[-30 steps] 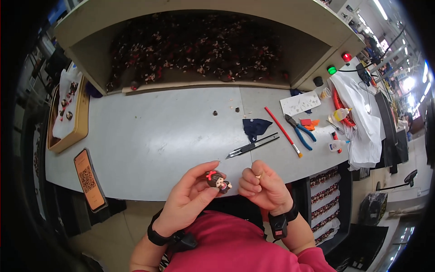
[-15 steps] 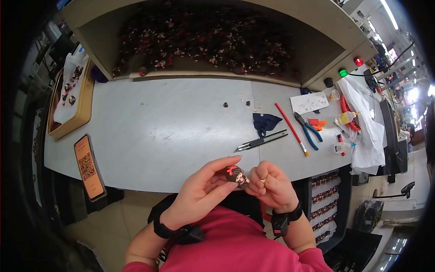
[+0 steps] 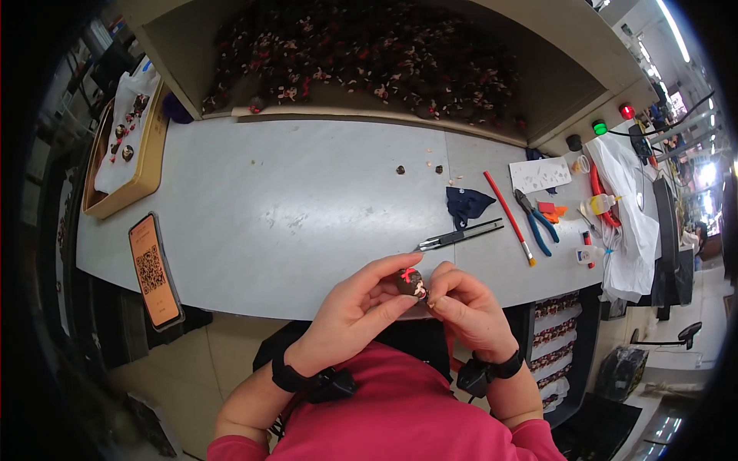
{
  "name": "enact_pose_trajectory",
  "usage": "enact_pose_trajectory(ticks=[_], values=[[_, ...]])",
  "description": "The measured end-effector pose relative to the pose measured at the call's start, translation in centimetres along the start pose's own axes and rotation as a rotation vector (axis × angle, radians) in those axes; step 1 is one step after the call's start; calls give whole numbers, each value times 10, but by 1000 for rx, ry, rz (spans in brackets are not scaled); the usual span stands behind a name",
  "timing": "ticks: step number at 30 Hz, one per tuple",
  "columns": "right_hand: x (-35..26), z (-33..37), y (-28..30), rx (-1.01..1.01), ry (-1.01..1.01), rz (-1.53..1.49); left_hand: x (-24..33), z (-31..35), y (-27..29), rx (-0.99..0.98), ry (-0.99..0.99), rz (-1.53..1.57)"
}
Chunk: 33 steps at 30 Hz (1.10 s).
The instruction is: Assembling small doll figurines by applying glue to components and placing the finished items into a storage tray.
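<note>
Just past the table's near edge, a small figurine (image 3: pixel 410 281) with a round dark-brown head, a red bow and pale parts is held in my left hand (image 3: pixel 355 306). The thumb and fingers of that hand close round it. My right hand (image 3: pixel 473 310) meets it from the right, its thumb and index finger pinched at the figurine's lower side. Whatever lies between those fingertips is too small to make out. A grey utility knife (image 3: pixel 461 235) rests on the table just beyond both hands.
Right of the knife lie a navy cloth (image 3: pixel 467 204), a red brush (image 3: pixel 509 219), blue-handled pliers (image 3: pixel 536 223) and small bottles (image 3: pixel 588 254). A phone (image 3: pixel 154 270) and a box (image 3: pixel 146 173) of figurines stand left. A shelf (image 3: pixel 323 117) heaped with figurines spans the back.
My right fingers have come in from beside the figurine to touch its lower side. My left hand has tilted the figurine a little. The whole view has shifted slightly.
</note>
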State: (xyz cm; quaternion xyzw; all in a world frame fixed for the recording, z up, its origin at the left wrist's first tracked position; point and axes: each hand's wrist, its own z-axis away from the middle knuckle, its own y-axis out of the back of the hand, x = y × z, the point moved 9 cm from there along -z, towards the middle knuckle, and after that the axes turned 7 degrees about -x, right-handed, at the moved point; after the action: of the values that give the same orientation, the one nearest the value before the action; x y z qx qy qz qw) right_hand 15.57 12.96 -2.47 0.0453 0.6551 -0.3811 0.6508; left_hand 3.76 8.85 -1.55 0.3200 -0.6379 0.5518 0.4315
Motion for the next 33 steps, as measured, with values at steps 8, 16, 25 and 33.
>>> enact_pose_trajectory(ticks=[8,16,25,33], values=[[-13,-1,-1,12,13,246,-3,-1,4,23,-20,22],[-8,-3,1,-5,-46,185,-8,0,7,35,-33,-72],[-3,-5,-6,-20,-67,85,-6,1,5,10,-5,-21],[-9,-7,-14,20,-47,64,-8,-1,2,-56,44,74]])
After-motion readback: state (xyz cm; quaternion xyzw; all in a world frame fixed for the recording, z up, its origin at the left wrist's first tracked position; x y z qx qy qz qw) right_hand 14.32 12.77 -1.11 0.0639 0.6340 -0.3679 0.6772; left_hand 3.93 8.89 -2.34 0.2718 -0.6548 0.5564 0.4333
